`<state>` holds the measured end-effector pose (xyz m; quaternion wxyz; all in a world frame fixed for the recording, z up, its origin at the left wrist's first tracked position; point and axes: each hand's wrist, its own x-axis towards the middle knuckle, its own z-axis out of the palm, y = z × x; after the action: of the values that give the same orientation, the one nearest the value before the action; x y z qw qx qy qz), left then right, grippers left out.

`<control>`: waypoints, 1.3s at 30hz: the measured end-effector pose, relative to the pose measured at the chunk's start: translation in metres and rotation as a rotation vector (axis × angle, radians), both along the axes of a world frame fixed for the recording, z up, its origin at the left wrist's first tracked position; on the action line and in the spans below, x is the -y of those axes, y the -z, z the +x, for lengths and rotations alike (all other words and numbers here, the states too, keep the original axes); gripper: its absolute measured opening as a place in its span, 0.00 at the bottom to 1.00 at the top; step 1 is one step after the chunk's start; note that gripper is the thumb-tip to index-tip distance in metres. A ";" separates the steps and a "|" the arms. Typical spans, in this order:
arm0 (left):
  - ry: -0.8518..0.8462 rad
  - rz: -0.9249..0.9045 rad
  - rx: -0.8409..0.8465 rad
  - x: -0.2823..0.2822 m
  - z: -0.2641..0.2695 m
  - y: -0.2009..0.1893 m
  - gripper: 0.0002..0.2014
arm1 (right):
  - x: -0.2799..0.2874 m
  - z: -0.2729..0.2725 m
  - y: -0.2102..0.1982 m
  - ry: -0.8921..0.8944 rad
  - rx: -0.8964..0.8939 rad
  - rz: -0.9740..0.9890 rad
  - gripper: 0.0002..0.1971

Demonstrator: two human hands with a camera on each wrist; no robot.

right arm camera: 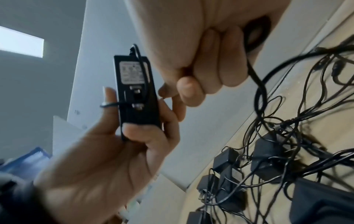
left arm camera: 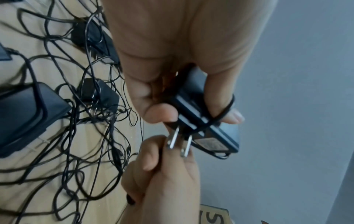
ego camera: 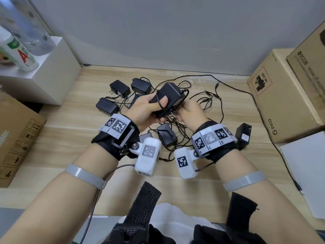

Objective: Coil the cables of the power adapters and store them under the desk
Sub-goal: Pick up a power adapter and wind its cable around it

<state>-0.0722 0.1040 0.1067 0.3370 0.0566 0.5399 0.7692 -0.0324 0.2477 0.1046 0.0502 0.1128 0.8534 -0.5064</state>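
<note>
My left hand [ego camera: 149,110] grips a black power adapter [ego camera: 167,97] above the wooden surface, prongs [left arm camera: 178,139] pointing toward me. Its thin cable loops over my left thumb [left arm camera: 228,109] and across the adapter body [right arm camera: 136,97]. My right hand [ego camera: 190,111] sits just right of the prongs, fingers curled around the black cable [right arm camera: 256,78], which runs down into the pile. Several other black adapters [ego camera: 107,106] [ego camera: 167,136] [ego camera: 243,135] lie below in tangled cables [ego camera: 207,101].
Cardboard boxes [ego camera: 281,103] stand at the right and another [ego camera: 15,138] at the left. A white box [ego camera: 49,73] carrying bottles [ego camera: 19,53] sits back left. A white sheet [ego camera: 306,169] lies near right. A grey wall closes the back.
</note>
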 end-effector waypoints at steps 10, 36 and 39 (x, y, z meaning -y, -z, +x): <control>-0.154 -0.336 -0.154 -0.007 -0.009 0.000 0.16 | 0.005 0.009 0.016 -0.248 0.111 0.104 0.18; 0.271 0.311 0.405 0.015 0.004 -0.037 0.24 | -0.035 -0.017 0.009 0.121 0.115 0.417 0.22; 0.163 0.272 0.363 0.015 -0.002 -0.041 0.25 | -0.030 -0.015 0.009 0.085 0.116 0.452 0.20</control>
<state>-0.0741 0.0895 0.1479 0.4789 0.0057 0.3553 0.8027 -0.0470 0.2775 0.0951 0.0513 0.1859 0.9352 -0.2969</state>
